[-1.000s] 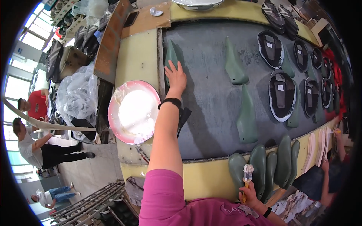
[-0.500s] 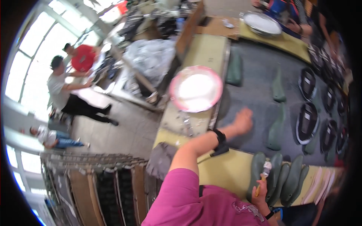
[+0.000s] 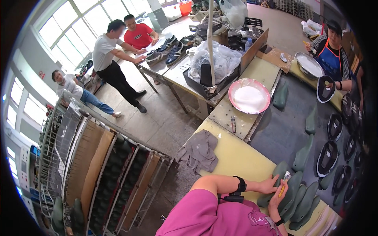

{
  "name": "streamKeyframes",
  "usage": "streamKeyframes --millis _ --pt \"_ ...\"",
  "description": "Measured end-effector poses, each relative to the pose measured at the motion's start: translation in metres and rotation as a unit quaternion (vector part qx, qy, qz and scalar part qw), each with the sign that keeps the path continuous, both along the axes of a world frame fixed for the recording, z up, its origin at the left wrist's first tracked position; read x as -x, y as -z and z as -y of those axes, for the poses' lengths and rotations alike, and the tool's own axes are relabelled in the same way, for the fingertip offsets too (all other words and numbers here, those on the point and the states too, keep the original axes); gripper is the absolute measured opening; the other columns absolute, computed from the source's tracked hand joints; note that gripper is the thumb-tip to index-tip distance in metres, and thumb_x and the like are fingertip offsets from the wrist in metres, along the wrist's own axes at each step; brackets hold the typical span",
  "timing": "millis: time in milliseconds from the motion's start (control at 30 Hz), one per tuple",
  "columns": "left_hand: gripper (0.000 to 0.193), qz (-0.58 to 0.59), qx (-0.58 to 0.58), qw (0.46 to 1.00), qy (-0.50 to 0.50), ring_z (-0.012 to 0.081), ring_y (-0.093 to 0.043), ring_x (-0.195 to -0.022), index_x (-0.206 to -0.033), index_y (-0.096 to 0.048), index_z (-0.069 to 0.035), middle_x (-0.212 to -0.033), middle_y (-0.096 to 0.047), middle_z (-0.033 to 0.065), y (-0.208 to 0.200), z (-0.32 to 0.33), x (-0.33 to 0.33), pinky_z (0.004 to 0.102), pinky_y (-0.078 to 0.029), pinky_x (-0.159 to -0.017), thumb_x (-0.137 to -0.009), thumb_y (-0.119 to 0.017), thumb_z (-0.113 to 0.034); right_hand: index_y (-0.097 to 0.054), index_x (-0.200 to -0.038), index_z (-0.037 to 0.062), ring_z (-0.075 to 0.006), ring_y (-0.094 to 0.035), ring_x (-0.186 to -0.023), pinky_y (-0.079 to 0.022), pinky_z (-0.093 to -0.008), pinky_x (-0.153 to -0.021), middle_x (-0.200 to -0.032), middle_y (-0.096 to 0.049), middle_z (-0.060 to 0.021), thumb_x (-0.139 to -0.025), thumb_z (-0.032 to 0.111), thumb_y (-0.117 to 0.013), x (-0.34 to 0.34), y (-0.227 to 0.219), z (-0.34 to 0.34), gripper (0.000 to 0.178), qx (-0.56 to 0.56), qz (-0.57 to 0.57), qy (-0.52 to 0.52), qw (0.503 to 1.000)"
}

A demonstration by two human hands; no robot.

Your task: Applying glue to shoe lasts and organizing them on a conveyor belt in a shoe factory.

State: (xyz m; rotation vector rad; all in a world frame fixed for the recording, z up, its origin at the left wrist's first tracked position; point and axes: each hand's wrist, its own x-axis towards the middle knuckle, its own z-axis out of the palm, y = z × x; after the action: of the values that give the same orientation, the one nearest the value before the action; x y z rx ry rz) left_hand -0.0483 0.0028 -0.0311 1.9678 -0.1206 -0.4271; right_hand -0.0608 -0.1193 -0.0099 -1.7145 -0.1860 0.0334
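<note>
My left hand (image 3: 269, 185) lies across the leftmost green shoe last (image 3: 282, 168), its fingers curled over the middle of it. Close beside it, my right hand (image 3: 276, 202) grips a brush by its yellow handle (image 3: 281, 191), the white-coated bristles pointing away from me. Several more green shoe lasts (image 3: 302, 202) lie side by side to the right, at the table's near edge. Beyond the hands, a pink-rimmed basin (image 3: 264, 110) of white paste rests on a yellow board.
Black shoe uppers (image 3: 327, 158) and more lasts (image 3: 303, 152) stand on the dark tabletop (image 3: 271, 133). Across it, a co-worker in a blue apron (image 3: 329, 59) holds an upper near a second basin (image 3: 309, 65). A grey cloth (image 3: 199, 151) lies left; a rack (image 3: 96, 177) stands beyond it.
My left hand has come from above the dark tabletop back to the near lasts and onto the leftmost one. My right hand still holds the brush. The view has swung left.
</note>
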Motion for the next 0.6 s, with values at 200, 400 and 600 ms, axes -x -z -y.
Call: streamKeyframes --millis 200,400,600 --pt "0.092 -0.035 -0.071 0.995 -0.053 0.0456 -0.049 -0.101 -0.137 -0.006 0.004 -0.119 -0.034 0.0363 -0.016 -0.027 0.003 0.0409 -0.042 -0.086 -0.072 -0.062 -0.03 -0.04 -0.116 0.0006 -0.0253 -0.043 -0.115 -0.031 -0.0338 -0.099 -0.12 -0.046 -0.0166 -0.094 0.012 -0.037 -0.009 0.006 -0.009 0.025 -0.039 -0.036 -0.067 0.996" --pt "0.078 0.039 0.036 0.998 -0.033 0.0417 -0.049 -0.105 -0.132 -0.029 0.006 -0.119 -0.042 0.0309 0.014 -0.079 0.006 0.0383 -0.043 -0.086 -0.066 -0.06 -0.021 -0.04 -0.115 -0.0003 -0.0265 -0.045 -0.113 -0.034 -0.0346 -0.096 -0.122 -0.047 -0.0189 -0.091 0.008 -0.041 -0.012 -0.017 -0.017 0.026 0.15 0.081 -0.136 0.976" --pt "0.086 0.01 -0.2 0.974 -0.103 0.0362 -0.043 -0.11 -0.13 -0.027 0.005 -0.116 -0.043 0.0239 -0.034 -0.077 0.022 0.046 -0.036 -0.088 -0.062 -0.068 -0.027 -0.041 -0.115 0.0008 -0.027 -0.049 -0.109 -0.037 -0.0332 -0.092 -0.124 -0.046 -0.0201 -0.088 0.003 -0.043 -0.008 -0.023 -0.036 0.027 0.181 0.136 -0.155 0.962"
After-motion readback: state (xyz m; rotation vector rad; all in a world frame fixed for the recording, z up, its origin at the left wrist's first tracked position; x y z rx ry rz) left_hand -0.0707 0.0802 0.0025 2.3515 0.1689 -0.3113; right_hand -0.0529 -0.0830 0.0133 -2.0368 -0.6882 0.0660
